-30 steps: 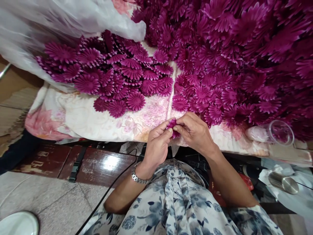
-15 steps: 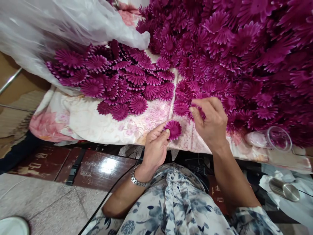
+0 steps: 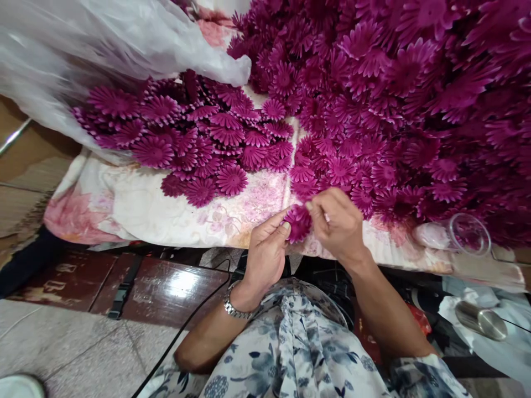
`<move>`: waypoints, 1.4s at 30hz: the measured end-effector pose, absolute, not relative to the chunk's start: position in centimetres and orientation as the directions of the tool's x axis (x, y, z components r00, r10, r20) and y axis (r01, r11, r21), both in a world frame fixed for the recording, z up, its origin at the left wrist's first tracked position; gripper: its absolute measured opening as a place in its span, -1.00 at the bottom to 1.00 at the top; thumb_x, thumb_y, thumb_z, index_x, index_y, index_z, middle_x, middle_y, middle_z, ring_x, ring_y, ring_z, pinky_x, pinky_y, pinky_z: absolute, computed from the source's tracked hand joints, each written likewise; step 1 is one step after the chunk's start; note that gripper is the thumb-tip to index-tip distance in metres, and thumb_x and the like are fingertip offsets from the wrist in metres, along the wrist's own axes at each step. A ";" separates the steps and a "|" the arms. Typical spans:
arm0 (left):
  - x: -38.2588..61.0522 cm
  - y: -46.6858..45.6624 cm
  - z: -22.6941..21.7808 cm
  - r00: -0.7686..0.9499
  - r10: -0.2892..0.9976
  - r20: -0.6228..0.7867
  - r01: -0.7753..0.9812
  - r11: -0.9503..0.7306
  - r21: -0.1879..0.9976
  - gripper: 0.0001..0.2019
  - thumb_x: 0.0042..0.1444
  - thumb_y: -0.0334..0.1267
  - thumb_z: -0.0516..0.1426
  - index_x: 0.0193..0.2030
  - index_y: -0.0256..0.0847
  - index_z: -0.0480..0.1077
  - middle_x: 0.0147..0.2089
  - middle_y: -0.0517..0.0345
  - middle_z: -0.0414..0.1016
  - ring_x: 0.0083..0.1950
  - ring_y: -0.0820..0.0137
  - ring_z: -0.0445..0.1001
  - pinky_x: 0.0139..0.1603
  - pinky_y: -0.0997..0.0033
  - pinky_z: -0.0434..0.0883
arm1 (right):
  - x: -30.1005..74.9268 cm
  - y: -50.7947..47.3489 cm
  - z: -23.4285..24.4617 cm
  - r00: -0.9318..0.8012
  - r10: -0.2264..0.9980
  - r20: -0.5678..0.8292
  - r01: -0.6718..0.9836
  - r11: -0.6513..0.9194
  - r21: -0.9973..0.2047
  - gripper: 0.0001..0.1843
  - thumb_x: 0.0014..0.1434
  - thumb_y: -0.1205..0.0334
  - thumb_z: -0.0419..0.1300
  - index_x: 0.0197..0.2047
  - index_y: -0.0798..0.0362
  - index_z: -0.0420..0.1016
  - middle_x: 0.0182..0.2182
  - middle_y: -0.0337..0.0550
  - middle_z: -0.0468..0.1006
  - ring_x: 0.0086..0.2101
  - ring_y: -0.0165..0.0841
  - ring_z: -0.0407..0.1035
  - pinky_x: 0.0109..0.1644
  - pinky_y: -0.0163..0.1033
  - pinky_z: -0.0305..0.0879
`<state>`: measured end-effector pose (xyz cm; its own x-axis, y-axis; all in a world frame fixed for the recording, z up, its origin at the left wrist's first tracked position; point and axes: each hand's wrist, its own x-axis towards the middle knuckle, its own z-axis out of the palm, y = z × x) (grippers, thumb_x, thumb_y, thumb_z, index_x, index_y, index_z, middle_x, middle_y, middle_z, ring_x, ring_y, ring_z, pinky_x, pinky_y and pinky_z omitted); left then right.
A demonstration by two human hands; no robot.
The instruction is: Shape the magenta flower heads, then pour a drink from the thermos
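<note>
My left hand point(image 3: 265, 251) pinches a small magenta fabric flower point(image 3: 297, 223) at the near edge of the cloth-covered table point(image 3: 136, 204). My right hand point(image 3: 337, 224) is closed on the same flower from the right, fingertips pressed onto its petals. A wristwatch point(image 3: 234, 307) sits on my left wrist. A neat layer of flat flower pieces point(image 3: 194, 141) lies to the left of my hands. A big loose heap of the same flowers point(image 3: 398, 94) fills the right and far side of the table.
A clear plastic bag point(image 3: 95, 44) lies over the far left flowers. A clear plastic cup point(image 3: 467, 235) lies on its side at the right edge. A metal cylinder point(image 3: 481, 320) rests lower right. A black cable point(image 3: 182, 331) runs over the dark bench and tiled floor.
My right hand reached into the heap half a second ago, then came back to the flower in my left hand. The two hands are together again on it.
</note>
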<state>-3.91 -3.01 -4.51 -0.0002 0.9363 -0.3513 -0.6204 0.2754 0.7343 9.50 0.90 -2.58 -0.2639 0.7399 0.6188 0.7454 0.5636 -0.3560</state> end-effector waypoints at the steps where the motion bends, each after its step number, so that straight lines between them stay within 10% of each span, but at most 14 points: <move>1: -3.9 -3.0 -4.5 -0.014 0.932 -0.362 -0.621 0.276 0.734 -0.69 -0.15 -0.24 0.32 -0.19 -0.23 0.58 -0.32 0.09 0.59 -0.25 0.40 0.47 -0.12 0.41 0.36 | 9.9 1.7 -2.2 -0.214 0.713 0.668 0.780 0.536 -0.322 -0.72 0.24 0.34 0.04 -0.53 0.04 0.26 -0.58 -0.24 0.27 -0.50 -0.42 0.18 -0.41 -0.30 0.17; 9: -4.2 -2.8 -3.9 -0.009 0.917 -0.400 -0.637 0.303 0.709 -0.66 -0.17 -0.26 0.31 -0.18 -0.24 0.57 -0.36 0.11 0.56 -0.37 0.47 0.42 -0.27 0.48 0.35 | 11.7 4.3 -0.3 -0.170 0.678 0.715 0.878 0.433 -0.202 -0.82 0.24 0.21 0.08 -0.19 0.08 0.46 -0.32 -0.08 0.47 -0.25 -0.30 0.34 -0.13 -0.16 0.30; 17: -3.9 -2.4 -3.6 0.032 0.924 -0.382 -0.687 0.298 0.663 -0.76 -0.16 -0.32 0.30 -0.26 -0.25 0.58 -0.35 0.12 0.56 -0.40 0.53 0.39 -0.32 0.57 0.34 | 8.9 -1.2 -2.6 -0.390 0.819 0.421 0.670 0.566 -0.481 -0.81 0.20 0.21 0.15 -0.19 0.17 0.44 -0.35 -0.04 0.46 -0.28 -0.31 0.37 -0.19 -0.21 0.36; 23: -3.7 -3.0 -4.0 0.052 0.924 -0.379 -0.658 0.317 0.683 -0.70 -0.15 -0.26 0.32 -0.20 -0.23 0.58 -0.29 0.07 0.59 -0.24 0.41 0.47 -0.15 0.48 0.37 | 9.2 -1.0 -3.1 -0.339 0.825 0.453 0.582 0.562 -0.587 -0.95 0.17 0.35 0.17 -0.35 0.08 0.39 -0.46 -0.20 0.43 -0.39 -0.43 0.34 -0.32 -0.34 0.30; 31: -3.8 -3.1 -4.5 -0.039 0.940 -0.338 -0.616 0.243 0.749 -0.70 -0.12 -0.25 0.32 -0.17 -0.17 0.57 -0.25 0.10 0.61 -0.18 0.39 0.49 0.00 0.40 0.35 | 10.7 1.9 -0.6 -0.177 0.687 0.704 0.783 0.532 -0.322 -0.87 0.19 0.38 0.11 -0.40 0.08 0.40 -0.53 -0.22 0.42 -0.48 -0.45 0.29 -0.38 -0.30 0.27; 35: -4.0 -3.0 -4.4 -0.004 0.930 -0.366 -0.633 0.281 0.721 -0.65 -0.16 -0.24 0.33 -0.15 -0.18 0.57 -0.34 0.15 0.59 -0.32 0.47 0.46 -0.15 0.47 0.39 | 13.0 4.4 1.1 -0.115 0.668 0.735 0.930 0.332 -0.155 -0.77 0.19 0.25 0.14 -0.10 0.12 0.46 -0.24 -0.01 0.49 -0.22 -0.27 0.35 -0.14 -0.10 0.35; 42: -3.7 -2.4 -3.7 -0.033 0.938 -0.344 -0.663 0.237 0.710 -0.74 -0.13 -0.29 0.30 -0.22 -0.20 0.58 -0.28 0.11 0.59 -0.21 0.42 0.49 -0.09 0.48 0.38 | 9.8 0.2 -1.2 -0.370 0.791 0.487 0.676 0.589 -0.443 -0.91 0.19 0.26 0.15 -0.25 0.08 0.43 -0.40 -0.15 0.48 -0.35 -0.38 0.36 -0.26 -0.26 0.34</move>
<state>-3.66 -2.43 -3.71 -0.0333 0.9382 -0.3444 -0.6627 0.2372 0.7103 9.80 0.16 -1.18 -0.3701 0.7910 0.4872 0.6761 0.5891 -0.4427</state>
